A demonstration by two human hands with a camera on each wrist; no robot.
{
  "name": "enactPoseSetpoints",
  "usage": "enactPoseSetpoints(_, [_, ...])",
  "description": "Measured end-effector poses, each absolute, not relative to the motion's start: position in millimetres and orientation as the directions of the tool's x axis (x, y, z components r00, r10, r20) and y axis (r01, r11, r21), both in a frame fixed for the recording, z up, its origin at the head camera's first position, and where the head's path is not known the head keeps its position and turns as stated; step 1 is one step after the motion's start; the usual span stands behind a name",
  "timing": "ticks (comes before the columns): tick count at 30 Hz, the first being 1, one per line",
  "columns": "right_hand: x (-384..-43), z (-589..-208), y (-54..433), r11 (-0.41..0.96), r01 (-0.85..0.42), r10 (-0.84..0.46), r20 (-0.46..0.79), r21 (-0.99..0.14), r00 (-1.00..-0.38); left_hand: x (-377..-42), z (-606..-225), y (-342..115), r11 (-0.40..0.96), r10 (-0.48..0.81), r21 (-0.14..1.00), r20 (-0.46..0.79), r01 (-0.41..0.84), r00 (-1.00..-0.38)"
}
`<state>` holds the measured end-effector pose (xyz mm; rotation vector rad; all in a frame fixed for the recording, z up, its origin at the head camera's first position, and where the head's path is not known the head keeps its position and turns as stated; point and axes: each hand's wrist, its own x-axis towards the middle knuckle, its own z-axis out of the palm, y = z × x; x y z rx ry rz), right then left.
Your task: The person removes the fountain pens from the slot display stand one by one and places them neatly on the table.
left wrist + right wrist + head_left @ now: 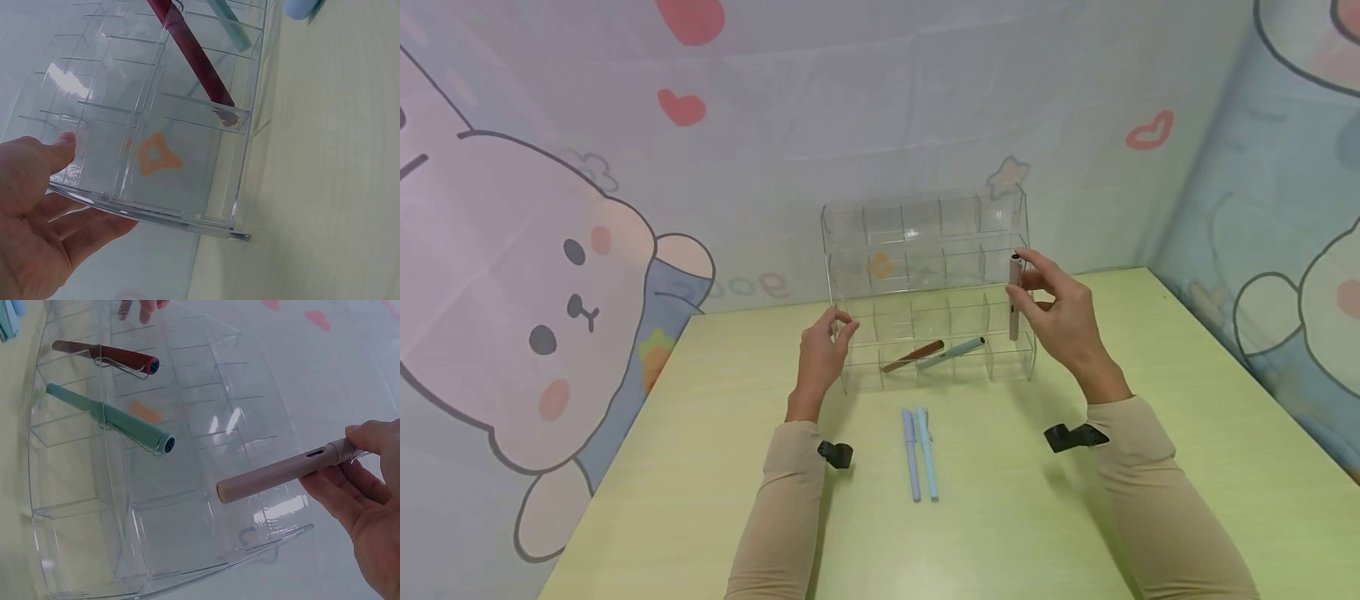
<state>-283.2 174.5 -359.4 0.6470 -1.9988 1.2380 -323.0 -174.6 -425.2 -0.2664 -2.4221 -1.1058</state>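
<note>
A clear acrylic pen rack (pixel 931 321) with stepped rows of compartments stands on the table. My left hand (pixel 823 354) holds its left side panel, the thumb on the inner side and the fingers outside, as the left wrist view (pixel 37 212) shows. My right hand (pixel 1063 312) pinches a pinkish-grey pen (pixel 275 476) by its capped end. The pen hangs upright at the rack's right end, its lower tip apparently above the compartments. A dark red pen (pixel 913 357) and a teal pen (pixel 951 353) lean slantwise in the bottom row.
A lavender pen (pixel 912 454) and a light blue pen (pixel 928 454) lie side by side on the pale yellow table (pixel 985 533) in front of the rack. Behind the rack hangs a printed cloth (pixel 925 100) with cartoon figures and hearts.
</note>
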Motion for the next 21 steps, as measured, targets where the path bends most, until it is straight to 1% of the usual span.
enactPoseSetpoints(6, [-281.0, -356.7, 173.6, 0.437, -0.730, -0.111, 0.774, -0.525, -0.623, -321.9, -424.5, -174.4, 0.656, -0.020, 0.671, 0.472, 0.344, -0.882])
enactPoseSetpoints(14, [-273.4, -351.0, 167.4, 0.417, -0.755, -0.153, 0.779, -0.506, -0.608, -322.6, -425.4, -174.8, 0.655, -0.019, 0.672, 0.472, 0.345, -0.882])
enactPoseSetpoints(17, [-278.1, -355.0, 169.2, 0.411, -0.750, -0.170, 0.765, -0.517, -0.621, -322.6, -425.4, -174.6, 0.658, -0.018, 0.667, 0.478, 0.350, -0.878])
enactPoseSetpoints(19, [-276.5, -354.2, 167.9, 0.405, -0.736, -0.182, 0.741, -0.542, -0.646, -322.8, -425.3, -174.5, 0.660, -0.017, 0.664, 0.481, 0.351, -0.877])
enactPoseSetpoints(21, [-274.3, -353.0, 166.5, 0.374, -0.713, -0.203, 0.698, -0.593, -0.687, -322.8, -425.2, -174.4, 0.663, -0.017, 0.660, 0.484, 0.352, -0.875])
